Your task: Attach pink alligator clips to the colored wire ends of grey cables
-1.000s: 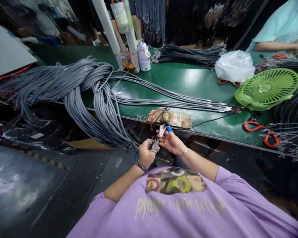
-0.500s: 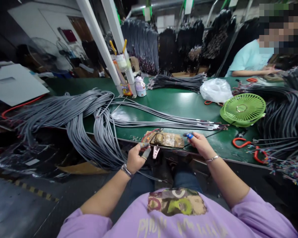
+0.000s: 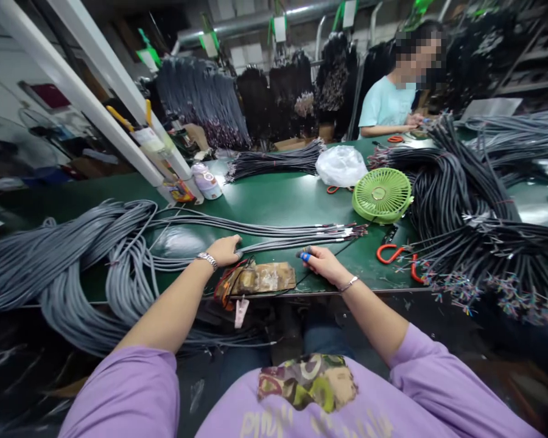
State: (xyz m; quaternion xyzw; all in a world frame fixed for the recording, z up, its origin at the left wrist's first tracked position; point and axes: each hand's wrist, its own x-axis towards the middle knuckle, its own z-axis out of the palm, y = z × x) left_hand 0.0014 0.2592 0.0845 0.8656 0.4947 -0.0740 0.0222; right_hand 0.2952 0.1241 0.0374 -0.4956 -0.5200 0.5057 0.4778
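Note:
My left hand (image 3: 223, 250) reaches across the lower strand of grey cables (image 3: 274, 244) on the green bench, its thumb and fingers around them. To its right, my right hand (image 3: 322, 263) hovers over the bench's front edge. Its fingertips, with blue and dark covers, are pinched together; anything between them is too small to make out. Between and below the hands lies a taped cardboard piece (image 3: 274, 277) with wires at its left end. A pale pink clip (image 3: 241, 312) hangs from its front edge.
A thick bundle of grey cables (image 3: 82, 243) spills over the bench's left front. A green fan (image 3: 382, 196), white plastic bag (image 3: 341, 165) and red-handled tool (image 3: 389, 253) lie rightward, beside piled black cables (image 3: 456, 164). A co-worker (image 3: 386, 106) sits across the bench.
Both hands came apart from a short grey piece with coloured wires, which no longer shows in them. My left hand moved forward onto the grey cables. The view swung up and rightward.

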